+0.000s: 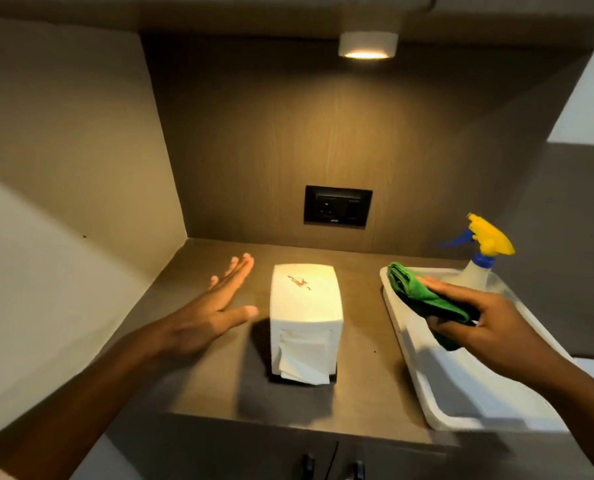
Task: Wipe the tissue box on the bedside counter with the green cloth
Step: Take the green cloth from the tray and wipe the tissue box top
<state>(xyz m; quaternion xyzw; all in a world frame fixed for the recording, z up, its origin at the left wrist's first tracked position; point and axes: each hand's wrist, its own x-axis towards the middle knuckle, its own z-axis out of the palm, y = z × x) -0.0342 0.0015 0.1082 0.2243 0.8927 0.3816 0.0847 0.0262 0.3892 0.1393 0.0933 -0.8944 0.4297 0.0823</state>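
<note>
A white tissue box [306, 296] stands in the middle of the brown bedside counter [219, 386], a brownish mark on its top and a tissue hanging from its front slot. My left hand [216, 306] hovers just left of the box, flat, fingers spread, not touching it. My right hand [482, 320] grips the folded green cloth [416, 289] over the white tray [413, 372] at the right.
A spray bottle [479, 268] with a yellow and blue trigger head stands at the tray's far end. A black wall socket [337, 206] sits on the back panel, a lit lamp [367, 46] above. Walls close the niche at the left and back.
</note>
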